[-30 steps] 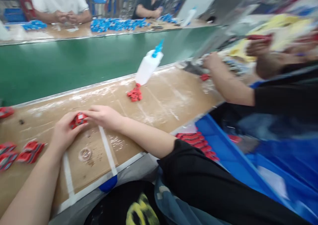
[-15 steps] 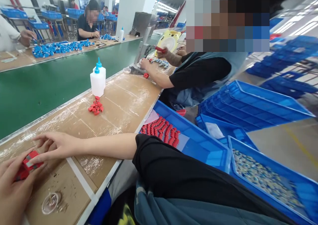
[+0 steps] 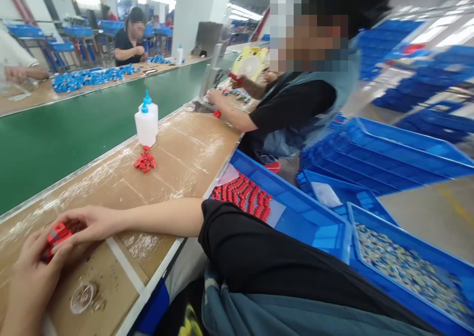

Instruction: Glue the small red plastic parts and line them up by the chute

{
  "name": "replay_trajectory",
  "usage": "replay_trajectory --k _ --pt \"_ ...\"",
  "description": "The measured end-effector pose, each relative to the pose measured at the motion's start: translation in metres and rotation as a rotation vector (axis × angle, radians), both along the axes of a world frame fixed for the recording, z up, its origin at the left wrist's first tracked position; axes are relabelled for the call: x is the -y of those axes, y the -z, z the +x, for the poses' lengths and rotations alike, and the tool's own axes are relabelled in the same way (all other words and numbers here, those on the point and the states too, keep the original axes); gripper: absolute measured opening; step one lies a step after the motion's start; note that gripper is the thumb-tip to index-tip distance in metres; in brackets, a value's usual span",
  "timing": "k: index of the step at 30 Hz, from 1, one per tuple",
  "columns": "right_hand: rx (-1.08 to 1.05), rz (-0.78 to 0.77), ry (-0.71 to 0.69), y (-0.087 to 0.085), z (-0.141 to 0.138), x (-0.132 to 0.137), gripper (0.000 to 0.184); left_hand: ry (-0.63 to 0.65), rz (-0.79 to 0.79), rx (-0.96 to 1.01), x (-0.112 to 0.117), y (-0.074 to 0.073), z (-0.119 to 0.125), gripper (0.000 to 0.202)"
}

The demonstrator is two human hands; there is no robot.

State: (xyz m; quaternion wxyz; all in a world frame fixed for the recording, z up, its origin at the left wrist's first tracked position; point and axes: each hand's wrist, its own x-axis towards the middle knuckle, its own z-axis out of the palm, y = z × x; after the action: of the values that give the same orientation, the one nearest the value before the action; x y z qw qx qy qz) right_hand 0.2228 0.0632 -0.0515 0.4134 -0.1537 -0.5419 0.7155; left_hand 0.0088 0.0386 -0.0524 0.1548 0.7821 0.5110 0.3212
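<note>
The left hand [image 3: 37, 264] holds a small red-and-grey plastic piece [image 3: 59, 233] above the brown tabletop [image 3: 177, 150]. The right hand [image 3: 92, 223], with bent fingers, is at the piece's other side; I cannot tell if it grips. Near them lies a round clear dish [image 3: 82, 298]. Farther, small red plastic parts [image 3: 145, 161] lie beside two white plastic bottles [image 3: 146, 127].

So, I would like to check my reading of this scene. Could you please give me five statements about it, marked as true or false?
1. The left hand holds a red piece. True.
2. The right hand is raised far from the left. False: it is at the red piece too.
3. The two near bottles have blue caps. True.
4. The red rows lie on the bench. False: they lie in a blue bin.
5. A red pile lies close to the bottles. True.
</note>
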Motion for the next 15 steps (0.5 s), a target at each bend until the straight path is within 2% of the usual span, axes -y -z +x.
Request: replay_trajectory --k 1,2,5,9,12,15 --pt "0.013 0.015 0.031 -0.001 -0.001 0.006 0.043 -0.005 -0.084 0.035 0.006 -0.007 0.007 0.044" --pt "0.026 0.030 0.074 -0.001 -0.002 0.013 0.045 0.002 -0.097 0.091 0.012 -0.013 0.013 0.039" --pt "0.042 0.129 0.206 0.002 -0.002 0.025 0.043 0.160 -0.112 0.210 0.018 -0.022 0.024 0.050" --pt "0.106 0.256 0.267 0.003 -0.002 0.029 0.044 0.211 -0.118 0.294 0.019 -0.021 0.021 0.060" --pt "0.214 0.398 0.314 -0.012 -0.002 0.040 0.040 0.258 -0.108 0.347 0.027 -0.022 0.015 0.067" --pt "0.466 0.530 0.378 -0.030 0.021 0.058 0.036 0.237 -0.175 0.420 0.032 -0.020 0.012 0.086"
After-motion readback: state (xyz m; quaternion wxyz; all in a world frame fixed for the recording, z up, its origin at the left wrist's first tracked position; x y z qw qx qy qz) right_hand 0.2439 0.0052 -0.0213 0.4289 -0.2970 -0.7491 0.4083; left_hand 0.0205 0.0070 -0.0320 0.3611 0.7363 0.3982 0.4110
